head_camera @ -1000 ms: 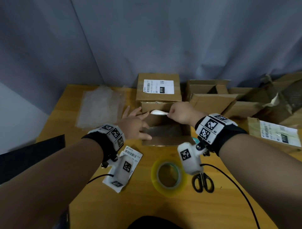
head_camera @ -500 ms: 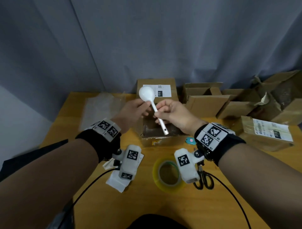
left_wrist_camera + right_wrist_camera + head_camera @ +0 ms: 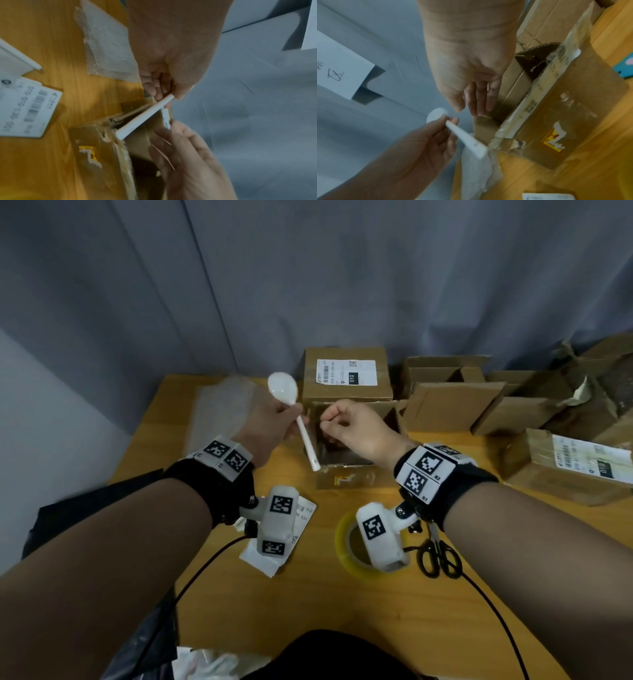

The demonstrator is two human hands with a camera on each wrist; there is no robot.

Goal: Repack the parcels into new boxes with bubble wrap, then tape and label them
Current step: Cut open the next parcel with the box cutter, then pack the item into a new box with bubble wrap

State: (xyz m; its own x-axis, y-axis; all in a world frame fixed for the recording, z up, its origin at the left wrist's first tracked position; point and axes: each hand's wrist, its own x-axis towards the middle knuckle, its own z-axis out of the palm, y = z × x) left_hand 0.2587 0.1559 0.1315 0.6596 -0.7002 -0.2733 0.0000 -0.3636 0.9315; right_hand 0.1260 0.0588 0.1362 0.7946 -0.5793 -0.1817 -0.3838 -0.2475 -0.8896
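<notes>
**Head view: spoon out of the old box, in the left hand**

Head view: the left hand pinches a white spoon just below its bowl, handle slanting down toward the near edge of the open box. The right hand hovers over the box mouth, fingers loosely curled and holding nothing. Bubble wrap lies far left on the table; tape, scissors and labels lie near.

Left wrist view: fingertips close on the spoon's shaft, and the handle end sits at the box's torn rim. The picture is blurred.

Right wrist view: the right hand's fingers are straight and slightly spread, touching nothing I can see. The spoon's handle end hangs beside the box's near left corner.

The risk, as I judge it: a grip so high on a smooth shaft lets the spoon swing; if the handle catches the rim it could slip out and fall, perhaps breaking.
</notes>
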